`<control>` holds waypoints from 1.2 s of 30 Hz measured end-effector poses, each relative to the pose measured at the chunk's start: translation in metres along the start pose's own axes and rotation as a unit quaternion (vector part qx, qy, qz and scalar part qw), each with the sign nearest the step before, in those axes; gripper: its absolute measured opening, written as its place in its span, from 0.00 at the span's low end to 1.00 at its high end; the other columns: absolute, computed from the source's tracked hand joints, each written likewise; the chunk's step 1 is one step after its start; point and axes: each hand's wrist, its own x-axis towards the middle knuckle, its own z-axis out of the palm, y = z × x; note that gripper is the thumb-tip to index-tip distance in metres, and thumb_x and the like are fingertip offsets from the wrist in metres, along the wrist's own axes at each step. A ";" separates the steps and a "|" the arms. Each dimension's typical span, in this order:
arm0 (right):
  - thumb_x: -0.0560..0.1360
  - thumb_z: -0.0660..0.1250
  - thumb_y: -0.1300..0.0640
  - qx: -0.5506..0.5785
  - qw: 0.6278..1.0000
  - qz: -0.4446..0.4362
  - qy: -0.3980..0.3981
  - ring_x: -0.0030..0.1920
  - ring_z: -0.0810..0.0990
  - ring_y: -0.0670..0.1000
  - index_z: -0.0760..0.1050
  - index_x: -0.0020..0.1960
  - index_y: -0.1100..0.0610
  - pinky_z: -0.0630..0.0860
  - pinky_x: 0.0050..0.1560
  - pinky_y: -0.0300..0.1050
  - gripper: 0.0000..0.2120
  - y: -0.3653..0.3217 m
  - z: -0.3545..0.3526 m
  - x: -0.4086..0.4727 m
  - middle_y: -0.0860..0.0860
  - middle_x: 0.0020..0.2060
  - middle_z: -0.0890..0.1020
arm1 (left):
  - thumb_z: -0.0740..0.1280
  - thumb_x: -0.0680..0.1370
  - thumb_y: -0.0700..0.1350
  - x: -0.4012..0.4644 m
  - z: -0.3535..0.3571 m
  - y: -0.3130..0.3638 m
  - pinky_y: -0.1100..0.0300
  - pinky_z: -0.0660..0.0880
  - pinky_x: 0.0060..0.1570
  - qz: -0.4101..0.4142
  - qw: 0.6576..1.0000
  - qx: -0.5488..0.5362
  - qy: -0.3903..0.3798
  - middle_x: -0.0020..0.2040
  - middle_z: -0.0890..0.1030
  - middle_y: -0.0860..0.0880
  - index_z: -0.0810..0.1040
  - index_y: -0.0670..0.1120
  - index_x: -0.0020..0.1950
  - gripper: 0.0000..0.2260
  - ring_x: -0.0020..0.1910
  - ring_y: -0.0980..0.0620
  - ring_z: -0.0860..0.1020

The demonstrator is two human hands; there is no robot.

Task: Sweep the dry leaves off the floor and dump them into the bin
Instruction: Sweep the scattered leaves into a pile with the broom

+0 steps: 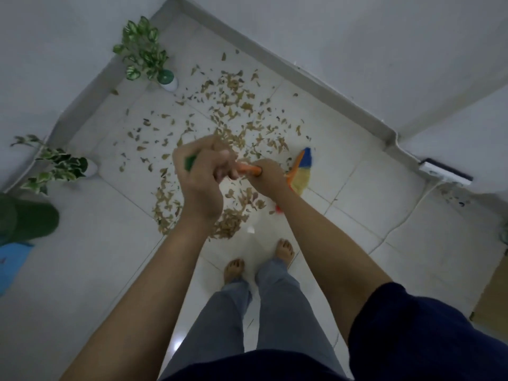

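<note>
Dry brown leaves (pixel 231 114) lie scattered over the white tiled floor (pixel 371 193), with a denser pile (pixel 228 221) just ahead of my bare feet. Both hands hold a broom: my left hand (pixel 200 174) grips the green top end of the handle (pixel 189 162), and my right hand (pixel 264 177) grips the orange shaft (pixel 248 169) lower down. The broom's yellow, blue and orange bristles (pixel 301 174) touch the floor to the right of my hands. A dark green bin (pixel 27 218) stands at the left edge.
Two potted plants stand along the left wall, one (pixel 145 53) in the far corner, one (pixel 55 166) nearer. A blue object (pixel 11 265) lies beside the bin. A white cable (pixel 406 215) runs from a power strip (pixel 445 173) by the right wall. A cardboard piece (pixel 492 292) sits at right.
</note>
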 end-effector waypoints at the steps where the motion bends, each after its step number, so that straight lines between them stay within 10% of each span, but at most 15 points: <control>1: 0.75 0.60 0.61 0.003 1.000 -0.020 0.019 0.24 0.59 0.45 0.55 0.25 0.53 0.57 0.28 0.41 0.22 -0.006 -0.010 0.002 0.48 0.22 0.62 | 0.60 0.65 0.42 0.007 0.004 0.009 0.58 0.61 0.30 0.025 1.000 -0.018 0.008 0.19 0.65 0.56 0.65 0.49 0.20 0.12 0.20 0.53 0.67; 8: 0.73 0.62 0.63 0.011 0.994 -0.033 0.102 0.24 0.63 0.47 0.56 0.24 0.52 0.60 0.30 0.42 0.23 0.035 -0.073 -0.008 0.47 0.21 0.63 | 0.59 0.66 0.40 0.018 0.064 0.024 0.59 0.65 0.31 0.088 0.993 -0.078 0.000 0.20 0.66 0.57 0.67 0.52 0.23 0.13 0.20 0.54 0.67; 16: 0.72 0.62 0.62 -0.096 0.995 0.002 -0.010 0.24 0.62 0.48 0.55 0.24 0.53 0.61 0.32 0.44 0.23 0.154 -0.078 -0.025 0.49 0.21 0.63 | 0.60 0.67 0.43 -0.013 0.117 -0.042 0.63 0.68 0.32 -0.069 0.996 -0.017 -0.047 0.23 0.61 0.36 0.64 0.45 0.24 0.12 0.25 0.47 0.66; 24: 0.74 0.61 0.61 -0.053 0.993 -0.045 -0.095 0.25 0.64 0.45 0.60 0.25 0.54 0.59 0.28 0.35 0.20 0.116 -0.019 -0.021 0.48 0.23 0.67 | 0.60 0.66 0.43 -0.044 0.074 -0.052 0.61 0.67 0.33 -0.063 0.998 0.013 0.024 0.22 0.69 0.54 0.66 0.52 0.22 0.12 0.25 0.48 0.69; 36: 0.71 0.63 0.62 -0.039 0.997 -0.055 0.048 0.23 0.61 0.42 0.57 0.24 0.52 0.56 0.26 0.35 0.22 0.088 -0.047 -0.084 0.46 0.21 0.64 | 0.59 0.65 0.43 -0.072 0.063 0.004 0.60 0.65 0.33 0.008 0.997 -0.082 0.011 0.20 0.67 0.56 0.68 0.52 0.22 0.11 0.22 0.53 0.67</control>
